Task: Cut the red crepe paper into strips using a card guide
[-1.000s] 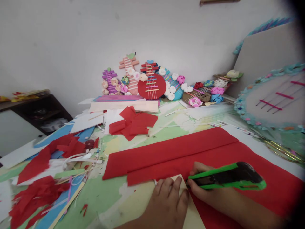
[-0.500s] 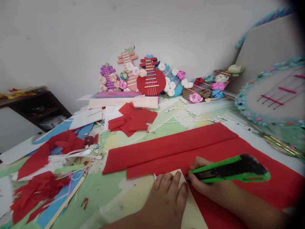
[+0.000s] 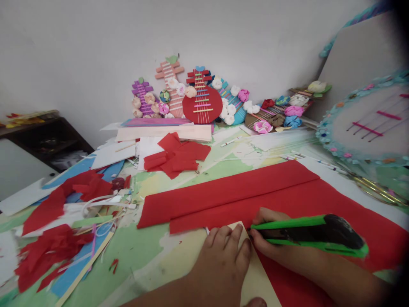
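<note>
My left hand (image 3: 220, 256) lies flat with its fingers stretched out, pressing on a cream-coloured strip of card (image 3: 260, 279). Under and beyond that strip spreads a large sheet of red paper (image 3: 338, 213). In my right hand (image 3: 271, 243) is a green and black utility knife (image 3: 306, 232), its rear end pointing right and its front end at the strip's right edge, near the top corner. The blade tip is too small and too covered to make out. A folded flap of red paper (image 3: 230, 194) runs along the far side of the sheet.
Crumpled red scraps (image 3: 51, 256) and blue offcuts (image 3: 72, 270) litter the left side. More red pieces (image 3: 177, 153) lie farther back. Handmade lute-shaped crafts (image 3: 203, 106) lean on the wall. Gold-handled scissors (image 3: 380, 189) and a flower-edged round craft (image 3: 377, 123) are at right.
The knife's rear end has dipped and swung slightly right while my right hand edged left along the card. My left thumb tip now shows at the bottom. The whole view has shifted slightly.
</note>
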### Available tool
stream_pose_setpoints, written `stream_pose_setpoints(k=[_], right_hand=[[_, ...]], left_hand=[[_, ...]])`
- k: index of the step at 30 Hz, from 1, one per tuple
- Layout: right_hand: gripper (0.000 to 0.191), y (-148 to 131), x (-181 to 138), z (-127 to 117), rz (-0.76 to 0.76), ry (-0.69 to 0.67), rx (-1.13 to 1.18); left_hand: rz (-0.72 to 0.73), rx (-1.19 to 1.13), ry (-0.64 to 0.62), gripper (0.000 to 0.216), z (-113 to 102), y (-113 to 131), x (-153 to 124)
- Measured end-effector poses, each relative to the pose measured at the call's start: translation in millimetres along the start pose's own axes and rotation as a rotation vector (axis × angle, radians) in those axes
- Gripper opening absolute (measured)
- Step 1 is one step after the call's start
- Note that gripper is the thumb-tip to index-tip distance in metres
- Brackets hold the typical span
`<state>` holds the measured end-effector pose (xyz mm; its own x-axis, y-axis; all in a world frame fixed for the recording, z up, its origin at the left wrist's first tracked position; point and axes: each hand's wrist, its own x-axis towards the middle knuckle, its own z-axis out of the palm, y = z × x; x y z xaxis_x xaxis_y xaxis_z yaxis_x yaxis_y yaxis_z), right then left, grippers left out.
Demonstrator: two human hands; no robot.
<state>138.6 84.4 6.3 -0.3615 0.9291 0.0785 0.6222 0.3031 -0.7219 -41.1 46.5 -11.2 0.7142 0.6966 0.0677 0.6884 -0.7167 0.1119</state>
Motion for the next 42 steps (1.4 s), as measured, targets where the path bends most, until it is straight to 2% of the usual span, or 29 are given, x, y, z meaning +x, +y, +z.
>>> stream_pose_setpoints(k=[5, 11, 19, 26, 31, 34, 42], right_hand=[[0.011, 3, 0, 0, 0.018, 0.011, 0.005], [0.013, 11, 1, 7, 0.008, -0.015, 0.037], [0.013, 6, 2, 4, 0.003, 0.017, 0.083], [0.012, 8, 2, 6, 0.006, -0.024, 0.093], [0.013, 11, 2, 5, -0.001, 0.039, 0.083], [0.013, 8, 3, 4, 0.002, -0.005, 0.058], [0.013, 9, 4, 4, 0.024, -0.016, 0.078]], left_hand=[[-0.02, -0.014, -0.045, 0.071, 1, -1, 1], [-0.036, -0.016, -0.014, 0.073, 6, -1, -1], [0.0, 0.0, -0.064, 0.071, -6, -1, 3], [-0.004, 0.023, 0.009, 0.068, -1, -2, 1], [0.014, 0.026, 0.03, 0.067, 1, -3, 0], [-0.005, 0.023, 0.052, 0.066, 3, -2, -1], [-0.029, -0.015, 0.018, 0.07, 5, 0, -2]])
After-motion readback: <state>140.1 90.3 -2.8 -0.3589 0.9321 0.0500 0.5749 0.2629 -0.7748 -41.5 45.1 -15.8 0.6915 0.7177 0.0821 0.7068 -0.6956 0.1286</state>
